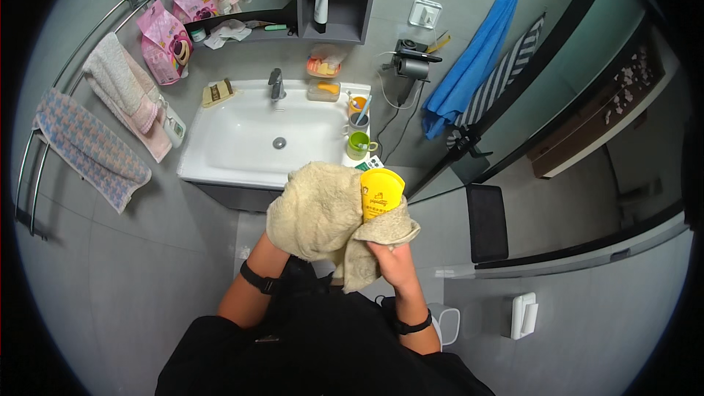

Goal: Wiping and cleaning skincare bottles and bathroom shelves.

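A beige towel (319, 209) hangs in front of me, held up near the basin's front edge. My left hand is hidden under its wide part; only the wrist (276, 250) and forearm show below. My right hand (393, 265) grips the towel's other end from below, its thumb against the fabric. Out of that fold rises a flat-ended yellow squeeze tube (381, 193) bearing writing, its lower part wrapped in the towel. The fingers of my right hand are mostly covered.
Ahead is a white washbasin (242, 146) with a faucet (276, 85). A green cup (358, 144) and other cups line its right rim. A towel rail (93, 38) runs at left. A hair dryer (412, 69) hangs at right, near a black-framed glass door (572, 27).
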The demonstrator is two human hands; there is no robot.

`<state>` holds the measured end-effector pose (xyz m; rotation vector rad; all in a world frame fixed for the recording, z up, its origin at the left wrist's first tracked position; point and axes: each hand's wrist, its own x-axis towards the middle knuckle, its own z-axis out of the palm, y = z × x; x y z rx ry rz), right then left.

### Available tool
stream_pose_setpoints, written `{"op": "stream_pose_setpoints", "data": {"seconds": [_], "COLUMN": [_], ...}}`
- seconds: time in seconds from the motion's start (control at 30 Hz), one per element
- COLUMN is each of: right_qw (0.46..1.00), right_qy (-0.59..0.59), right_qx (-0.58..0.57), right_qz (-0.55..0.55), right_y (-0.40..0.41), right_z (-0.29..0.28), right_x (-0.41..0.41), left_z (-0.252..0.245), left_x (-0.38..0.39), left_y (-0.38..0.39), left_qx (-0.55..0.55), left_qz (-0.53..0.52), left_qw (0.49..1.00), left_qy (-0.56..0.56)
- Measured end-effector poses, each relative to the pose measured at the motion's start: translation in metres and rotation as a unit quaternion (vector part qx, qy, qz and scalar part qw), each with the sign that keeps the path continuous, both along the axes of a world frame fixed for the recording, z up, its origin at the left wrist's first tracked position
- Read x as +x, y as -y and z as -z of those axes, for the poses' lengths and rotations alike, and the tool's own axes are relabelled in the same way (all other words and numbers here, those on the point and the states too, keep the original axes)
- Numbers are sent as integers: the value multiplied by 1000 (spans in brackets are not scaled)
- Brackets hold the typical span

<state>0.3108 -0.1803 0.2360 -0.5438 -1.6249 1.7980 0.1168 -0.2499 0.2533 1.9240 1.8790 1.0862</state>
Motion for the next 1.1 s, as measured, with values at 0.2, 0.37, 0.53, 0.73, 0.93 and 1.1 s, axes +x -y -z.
{"op": "stream_pose_setpoints", "data": {"seconds": [0.2,0.37,0.53,0.73,0.93,1.1], "right_qw": [998,994,969,983,966,969], "right_qy": [-29,-11,37,127,180,176], "right_qx": [-40,-67,90,-34,6,13], "right_qz": [-26,-83,-226,-132,-188,-173], "right_y": [-30,-64,-107,-153,-192,-187], "right_z": [7,20,5,4,-16,-20], "right_x": [-21,-38,-62,-111,-154,-183], "left_z": [25,-2,-17,23,32,60], "left_x": [-28,-54,-97,-125,-161,-152], "left_y": [-28,-51,-107,-165,-181,-192], "left_qx": [42,98,134,-64,37,86], "left_qz": [14,64,135,11,20,-60], "left_qw": [994,987,968,993,960,994], "left_qy": [-98,108,163,95,-277,31]}}
